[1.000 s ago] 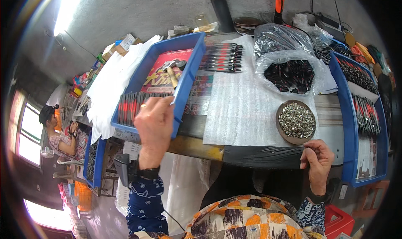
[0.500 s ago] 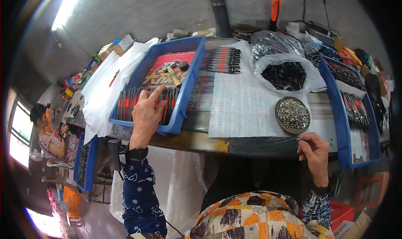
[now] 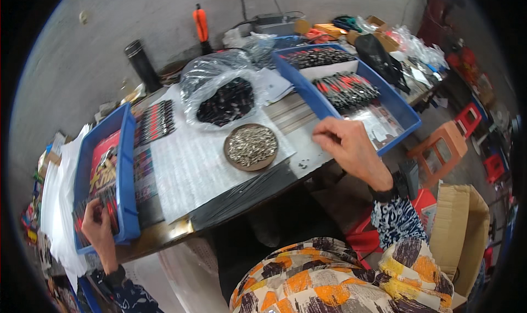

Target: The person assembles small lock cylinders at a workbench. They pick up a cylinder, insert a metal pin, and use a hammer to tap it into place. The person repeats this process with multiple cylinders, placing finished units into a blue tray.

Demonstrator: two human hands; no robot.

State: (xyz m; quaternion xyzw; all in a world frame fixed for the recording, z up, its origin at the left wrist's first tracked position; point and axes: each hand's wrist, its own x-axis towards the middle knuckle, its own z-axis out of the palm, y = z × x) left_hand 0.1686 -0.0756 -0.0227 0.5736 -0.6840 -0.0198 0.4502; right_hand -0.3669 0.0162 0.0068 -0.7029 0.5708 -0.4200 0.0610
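Left tray (image 3: 127, 165), blue, sits at desk's (image 3: 299, 158) left end w/ red-black items inside; left hand (image 3: 97, 225) grips its near corner. Right hand (image 3: 347, 145), fingers curled, touches near edge of right tray (image 3: 403, 115). Round dish (image 3: 251, 147) of metal bits lies btwn trays.

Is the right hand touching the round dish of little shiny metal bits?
Apart. The head view shows bare table between the right hand and the round dish.

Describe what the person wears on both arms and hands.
Both hands are bare: no gloves on the left hand or the right hand. Each forearm has a dark blue sleeve with a white pattern. A black wristband sits on the right wrist.
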